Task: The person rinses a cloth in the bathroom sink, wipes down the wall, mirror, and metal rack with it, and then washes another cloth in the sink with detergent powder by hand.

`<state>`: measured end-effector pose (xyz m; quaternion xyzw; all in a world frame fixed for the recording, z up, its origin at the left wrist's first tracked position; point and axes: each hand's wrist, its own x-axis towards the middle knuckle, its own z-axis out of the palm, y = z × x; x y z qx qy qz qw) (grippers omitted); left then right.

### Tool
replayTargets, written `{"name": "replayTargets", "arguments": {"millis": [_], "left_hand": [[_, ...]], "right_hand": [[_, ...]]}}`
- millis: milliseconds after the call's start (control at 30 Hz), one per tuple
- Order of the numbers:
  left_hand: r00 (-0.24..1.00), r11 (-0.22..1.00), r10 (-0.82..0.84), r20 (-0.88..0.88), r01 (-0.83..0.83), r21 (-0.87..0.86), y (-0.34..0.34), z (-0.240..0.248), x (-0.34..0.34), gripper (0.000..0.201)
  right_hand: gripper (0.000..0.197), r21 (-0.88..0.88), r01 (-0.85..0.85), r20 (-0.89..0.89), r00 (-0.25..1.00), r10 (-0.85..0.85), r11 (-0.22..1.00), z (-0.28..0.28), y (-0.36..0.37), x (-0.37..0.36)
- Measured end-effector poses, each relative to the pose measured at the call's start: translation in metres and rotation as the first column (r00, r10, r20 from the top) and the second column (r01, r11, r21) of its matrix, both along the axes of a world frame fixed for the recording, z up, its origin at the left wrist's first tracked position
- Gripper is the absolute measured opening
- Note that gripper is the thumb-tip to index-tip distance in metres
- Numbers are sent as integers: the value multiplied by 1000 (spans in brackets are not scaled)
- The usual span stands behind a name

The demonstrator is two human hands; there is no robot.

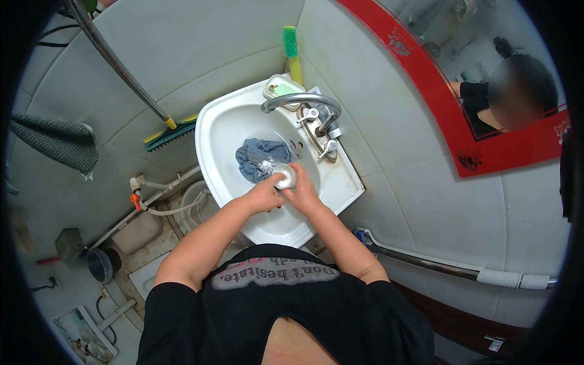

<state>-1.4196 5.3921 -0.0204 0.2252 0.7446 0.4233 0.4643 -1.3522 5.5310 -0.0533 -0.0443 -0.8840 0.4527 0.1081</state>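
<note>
Over the white sink (213, 131), my right hand (303, 193) is wrapped round a small clear cup (286, 177) with white stuff inside. My left hand (263, 196) is closed against the near left side of the cup, its fingertips at the rim; some of its fingers are hidden. Just beyond the cup, a wet, crumpled blue-grey cloth (258, 157) lies in the basin. A clump of white powder or foam (266, 165) sits on the cloth.
A curved metal faucet (298, 99) with white handles arches over the basin's right side. Behind it are a soap dish (281, 89) and a green-and-yellow brush (291, 45). A long-handled floor squeegee (172, 132) leans left of the sink. A red-framed mirror (420, 79) hangs at right.
</note>
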Motion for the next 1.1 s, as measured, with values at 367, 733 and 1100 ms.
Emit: {"name": "replayTargets", "arguments": {"millis": [367, 733, 1100], "left_hand": [[826, 798, 536, 174, -563, 214, -33, -16, -19, 49], [833, 830, 545, 95, -552, 80, -43, -37, -13, 42], [844, 905, 418, -336, -418, 76, -16, -63, -15, 20]], "right_hand": [[62, 122, 19, -97, 995, -7, 992, 5, 7, -30], [67, 100, 137, 167, 974, -152, 985, 7, 35, 0], [70, 161, 453, 39, 885, -464, 877, -19, 104, 81]]}}
